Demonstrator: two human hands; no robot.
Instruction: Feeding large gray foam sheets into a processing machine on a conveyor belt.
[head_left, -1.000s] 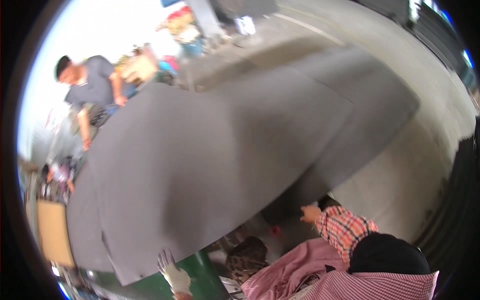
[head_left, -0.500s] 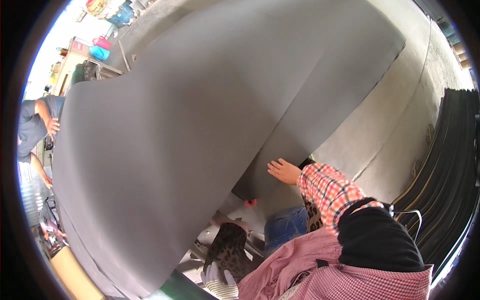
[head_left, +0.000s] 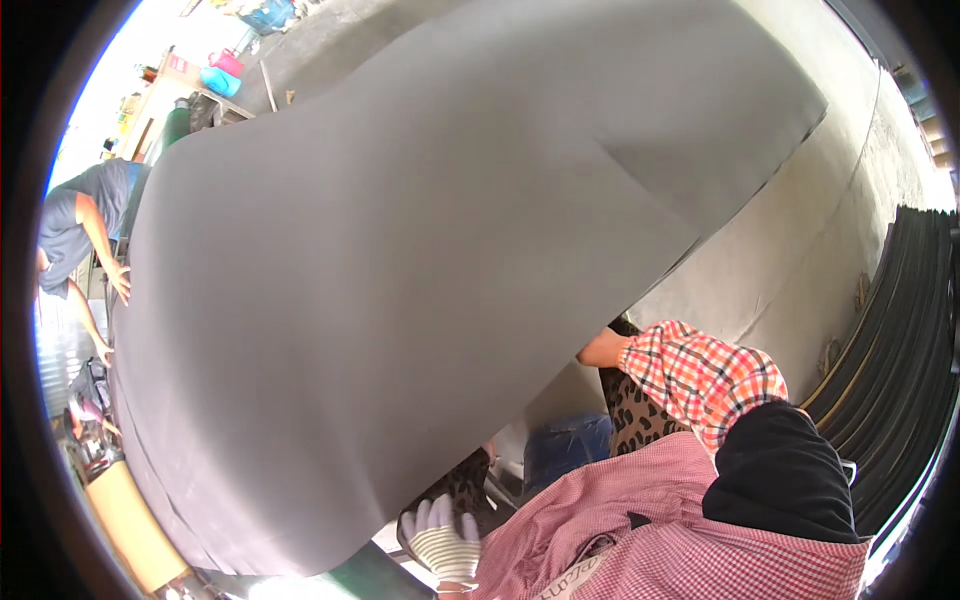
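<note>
While the large grey rubber sheet (head_left: 400,300) hangs overhead, a white-gloved hand (head_left: 440,545) sits below its lower edge. Fingers (head_left: 437,520) spread, apart from it. Other hand hidden; state unclear.

The left hand in a white striped knit glove (head_left: 440,540) comes up from the bottom edge. Its fingers (head_left: 437,516) point up and are spread a little apart. The hand is open and holds nothing. Only the hand and wrist show, not the arm. The right hand is out of sight.
</note>
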